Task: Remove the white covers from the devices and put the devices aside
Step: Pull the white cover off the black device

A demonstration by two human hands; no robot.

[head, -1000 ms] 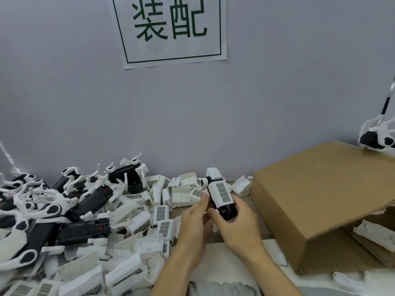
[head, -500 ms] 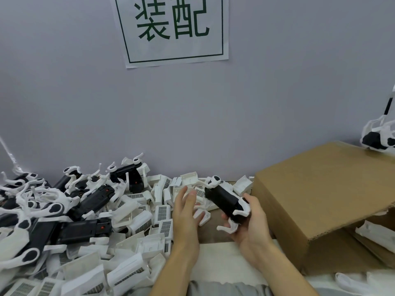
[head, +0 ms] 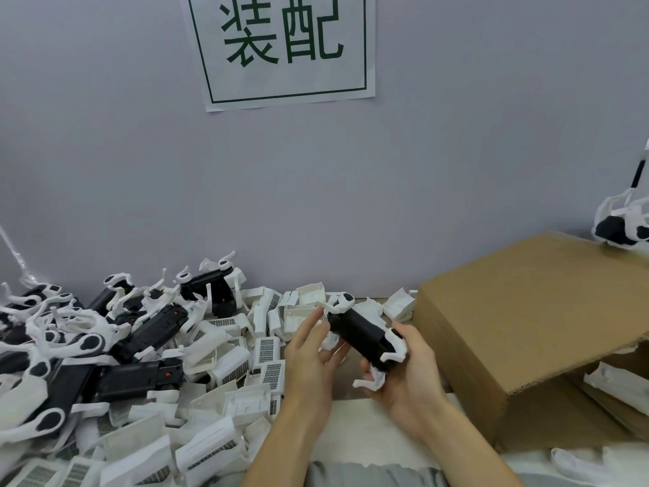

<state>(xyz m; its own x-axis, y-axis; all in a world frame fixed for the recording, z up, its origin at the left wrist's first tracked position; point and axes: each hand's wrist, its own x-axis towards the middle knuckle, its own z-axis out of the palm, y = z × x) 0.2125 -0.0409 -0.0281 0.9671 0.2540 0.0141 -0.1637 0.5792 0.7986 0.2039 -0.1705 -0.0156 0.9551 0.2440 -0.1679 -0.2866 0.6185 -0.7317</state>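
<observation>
Evidently the cover is already off this unit: the black device (head: 358, 333) shows its bare dark body with no white grilled shell on it, so the step in hand looks like the putting-aside. The right hand (head: 404, 377) grips the device's near end, fingers curled under it and the thumb over the top by a white curved arm at that end; the body slants away from the palm toward 10 o'clock, ending in a white-rimmed round head. The left hand (head: 312, 349) stands just beside the device at its 9 o'clock, fingers straight and relaxed, holding nothing — whether the fingertips touch the body or a small white piece beneath it I cannot tell. Loose white covers (head: 246, 367) lie heaped on the table from 9 to 7 o'clock of the hands, and farther out toward 9 o'clock sits a pile of stripped devices (head: 140, 342), black bodies with white arms tangled together. A cardboard box (head: 526, 332) stands close at 3 o'clock of the right hand, with another device (head: 621, 230) resting on its far corner. The next move, I judge, calls for carrying the device across to that pile at 9 o'clock — minding the thin white arms, which look apt to snag on their neighbours.
</observation>
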